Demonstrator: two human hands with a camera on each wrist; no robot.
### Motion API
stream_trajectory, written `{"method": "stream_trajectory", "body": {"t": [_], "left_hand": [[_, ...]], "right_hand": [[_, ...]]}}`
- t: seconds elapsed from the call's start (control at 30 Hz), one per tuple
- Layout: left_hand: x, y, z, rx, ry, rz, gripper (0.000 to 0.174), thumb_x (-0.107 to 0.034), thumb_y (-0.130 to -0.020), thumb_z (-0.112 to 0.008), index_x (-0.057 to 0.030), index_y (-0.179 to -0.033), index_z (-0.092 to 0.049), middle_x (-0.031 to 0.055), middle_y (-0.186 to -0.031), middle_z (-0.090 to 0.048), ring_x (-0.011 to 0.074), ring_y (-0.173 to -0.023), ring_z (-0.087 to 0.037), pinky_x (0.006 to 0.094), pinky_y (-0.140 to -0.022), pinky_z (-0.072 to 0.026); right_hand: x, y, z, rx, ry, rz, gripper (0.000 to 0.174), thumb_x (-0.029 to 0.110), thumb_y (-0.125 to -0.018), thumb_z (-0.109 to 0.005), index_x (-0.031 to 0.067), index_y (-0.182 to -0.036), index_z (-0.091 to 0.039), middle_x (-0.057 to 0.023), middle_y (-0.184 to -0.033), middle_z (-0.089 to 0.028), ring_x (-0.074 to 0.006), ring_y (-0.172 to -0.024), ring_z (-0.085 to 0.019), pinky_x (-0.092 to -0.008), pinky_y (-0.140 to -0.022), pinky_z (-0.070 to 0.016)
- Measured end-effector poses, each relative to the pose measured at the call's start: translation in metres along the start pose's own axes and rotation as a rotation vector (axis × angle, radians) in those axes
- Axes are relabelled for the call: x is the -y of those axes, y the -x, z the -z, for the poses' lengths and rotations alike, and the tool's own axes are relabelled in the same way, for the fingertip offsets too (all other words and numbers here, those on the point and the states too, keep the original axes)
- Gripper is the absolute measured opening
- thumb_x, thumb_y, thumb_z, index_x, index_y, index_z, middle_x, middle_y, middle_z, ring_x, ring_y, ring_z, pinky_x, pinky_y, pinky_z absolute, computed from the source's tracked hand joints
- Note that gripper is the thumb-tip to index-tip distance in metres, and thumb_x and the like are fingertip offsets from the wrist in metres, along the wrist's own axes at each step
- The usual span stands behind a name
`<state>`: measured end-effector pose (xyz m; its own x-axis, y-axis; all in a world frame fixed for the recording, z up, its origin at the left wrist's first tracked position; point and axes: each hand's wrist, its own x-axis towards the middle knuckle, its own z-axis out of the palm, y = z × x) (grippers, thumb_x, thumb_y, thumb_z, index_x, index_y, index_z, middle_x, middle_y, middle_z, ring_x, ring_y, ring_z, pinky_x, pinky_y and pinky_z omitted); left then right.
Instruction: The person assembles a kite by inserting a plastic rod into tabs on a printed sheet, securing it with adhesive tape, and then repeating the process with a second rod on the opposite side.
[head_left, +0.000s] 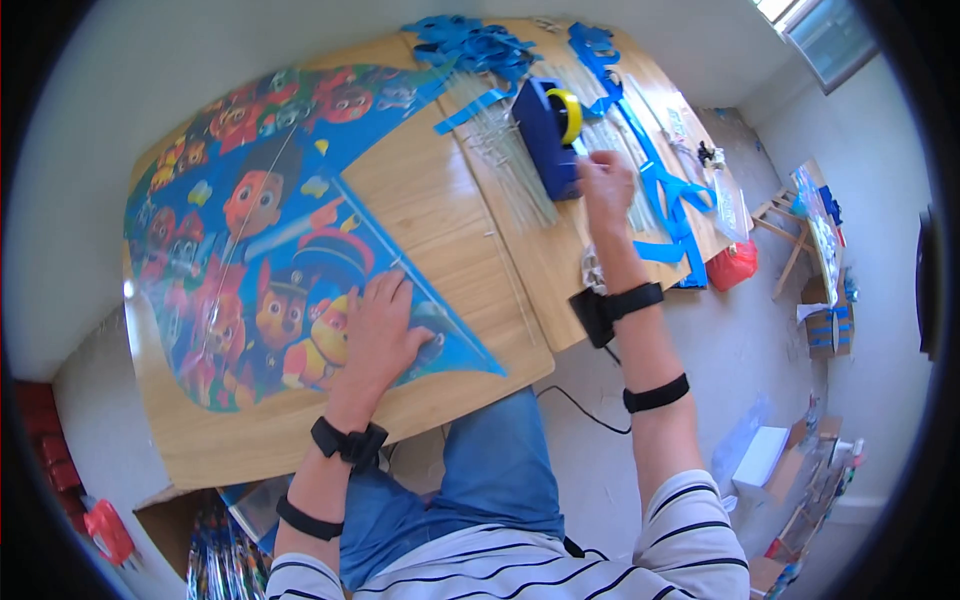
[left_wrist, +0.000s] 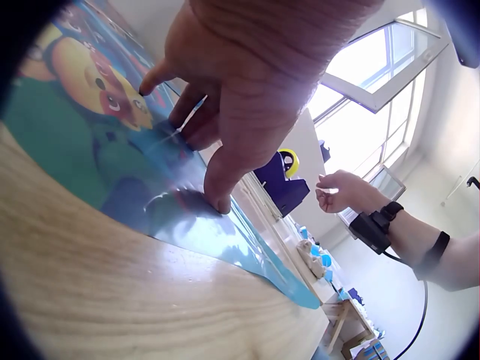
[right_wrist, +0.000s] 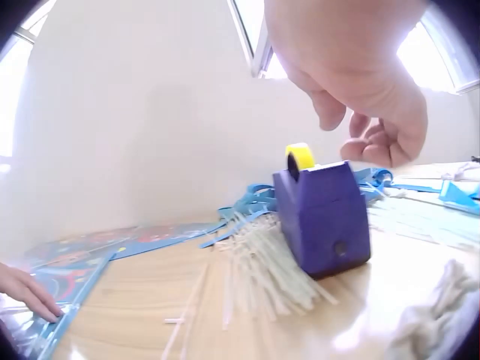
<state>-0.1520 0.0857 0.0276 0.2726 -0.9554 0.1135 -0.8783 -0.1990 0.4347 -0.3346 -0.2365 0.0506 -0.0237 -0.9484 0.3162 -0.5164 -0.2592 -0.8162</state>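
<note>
A large printed plastic sheet (head_left: 265, 230) with cartoon characters lies on the wooden table. The left hand (head_left: 382, 325) rests on it near its right edge, fingers spread; the left wrist view shows that hand (left_wrist: 240, 97) with fingertips and thumb touching the sheet (left_wrist: 112, 165). A purple tape dispenser (head_left: 545, 140) with a yellow roll (head_left: 568, 115) stands on the table. Beside its front end the right hand (head_left: 607, 185) is raised, fingers bent. In the right wrist view the hand (right_wrist: 360, 82) is above the dispenser (right_wrist: 324, 217); whether it pinches any tape cannot be told.
Thin clear sticks (head_left: 500, 150) lie around the dispenser. Blue ribbon (head_left: 470, 50) is heaped at the table's far edge, with more strips (head_left: 650, 160) at the right. A red bag (head_left: 733, 265) is by the right edge, and a white cloth (right_wrist: 435, 315) lies near the right wrist.
</note>
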Motion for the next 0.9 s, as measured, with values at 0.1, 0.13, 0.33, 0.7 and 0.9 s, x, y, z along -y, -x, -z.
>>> {"method": "stream_trajectory", "body": {"t": [0.1,0.13,0.33,0.7,0.9], "left_hand": [[0.000,0.000,0.001,-0.019,-0.004,-0.018,0.073,-0.025,-0.066,-0.087,0.0029,-0.128,-0.061,0.0167,-0.137,-0.057,0.0353,-0.131,-0.051,0.0500,-0.109,-0.0396],[-0.001,0.000,0.001,-0.023,-0.002,-0.020,0.072,-0.025,-0.066,-0.087,0.0033,-0.128,-0.062,0.0170,-0.137,-0.057,0.0354,-0.131,-0.052,0.0495,-0.109,-0.0399],[-0.001,0.001,0.001,-0.013,-0.013,-0.019,0.073,-0.025,-0.066,-0.088,0.0045,-0.128,-0.062,0.0186,-0.138,-0.057,0.0364,-0.131,-0.052,0.0474,-0.109,-0.0411],[-0.001,0.000,0.003,0.015,0.010,-0.010,0.074,-0.024,-0.067,-0.088,0.0042,-0.130,-0.062,0.0197,-0.141,-0.056,0.0391,-0.131,-0.052,0.0472,-0.111,-0.0414],[-0.003,0.001,0.004,0.005,0.008,-0.015,0.074,-0.024,-0.067,-0.088,0.0040,-0.130,-0.062,0.0198,-0.141,-0.057,0.0391,-0.131,-0.052,0.0472,-0.111,-0.0416]], "right_hand": [[0.001,-0.039,0.040,0.157,-0.098,-0.262,0.025,0.019,-0.085,-0.077,-0.0021,-0.096,-0.071,-0.0117,-0.077,-0.072,-0.0196,-0.065,-0.070,-0.0336,-0.060,-0.0545],[0.005,-0.043,0.047,0.271,-0.141,-0.387,0.024,0.019,-0.086,-0.076,-0.0023,-0.096,-0.070,-0.0114,-0.076,-0.071,-0.0186,-0.063,-0.069,-0.0322,-0.056,-0.0532],[0.023,-0.065,0.039,0.577,-0.107,-0.477,0.022,0.016,-0.088,-0.075,-0.0001,-0.098,-0.064,-0.0095,-0.086,-0.068,-0.0155,-0.063,-0.066,-0.0268,-0.054,-0.0507],[0.007,-0.028,0.057,0.445,-0.550,-0.478,0.018,0.009,-0.087,-0.073,-0.0010,-0.086,-0.058,-0.0083,-0.077,-0.061,-0.0228,-0.065,-0.069,-0.0364,-0.061,-0.0587],[-0.029,0.011,0.052,0.335,-0.920,-0.933,0.021,0.010,-0.092,-0.073,-0.0015,-0.104,-0.059,-0.0094,-0.083,-0.064,-0.0240,-0.075,-0.069,-0.0437,-0.078,-0.0599]]}}
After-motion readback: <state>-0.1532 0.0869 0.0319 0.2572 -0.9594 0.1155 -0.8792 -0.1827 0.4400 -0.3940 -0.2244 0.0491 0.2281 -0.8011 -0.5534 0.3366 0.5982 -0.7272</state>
